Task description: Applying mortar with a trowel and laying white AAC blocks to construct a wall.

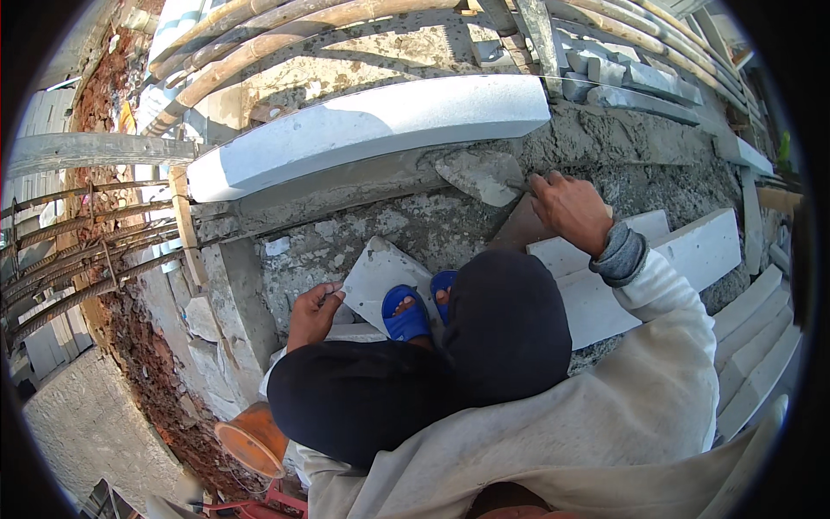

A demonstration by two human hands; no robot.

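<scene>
My right hand [571,208] is closed on the handle of a mortar-coated trowel [481,176]. The trowel's blade points left, over the grey mortar [605,138] on top of the wall course. Just beyond it lies a long white lightweight block [372,130], set on the course along a thin taut string. My left hand [316,313] is beside my left knee, its fingers loosely bent with a gap to the thumb and nothing visible in them. Close to its fingertips is a pale slab [380,275] under my blue sandals [406,313].
White blocks [683,259] lie to my right, with more stacked [756,346] behind them. Rusty rebar [86,233] juts in at the left, near a wooden board [104,151]. Bamboo poles [285,43] cross the far side. An orange bucket [255,439] stands at lower left.
</scene>
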